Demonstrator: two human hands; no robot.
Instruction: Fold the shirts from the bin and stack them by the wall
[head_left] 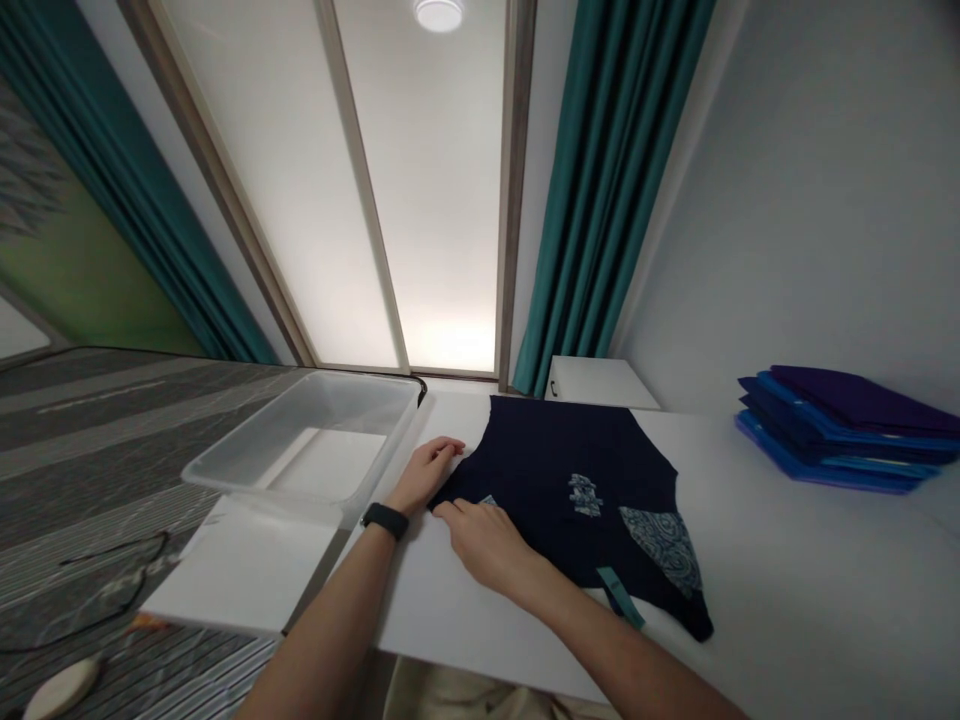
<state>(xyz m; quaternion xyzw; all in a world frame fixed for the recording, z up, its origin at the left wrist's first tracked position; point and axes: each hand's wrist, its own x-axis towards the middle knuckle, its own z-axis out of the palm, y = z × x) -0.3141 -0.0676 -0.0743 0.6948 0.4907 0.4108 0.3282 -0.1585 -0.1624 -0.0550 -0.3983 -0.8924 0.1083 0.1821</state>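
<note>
A dark navy garment [544,440] with patterned patches lies spread on the white table [450,600]. At its left edge, my left hand [429,472], with a black band on the wrist, rests against the cloth; its fingers are bent together, and what they hold, if anything, is too small to tell. My right hand [484,540] is just below and to the right, its fingers pinching the garment's lower left corner. A teal tag [621,597] lies at the garment's bottom edge.
A clear plastic bin [262,475] stands left of the table, over a white surface [247,565]. Folded blue and purple cloths [847,430] are stacked at the right. Behind the table is a white cabinet [600,380]. Teal curtains [600,200] hang beyond.
</note>
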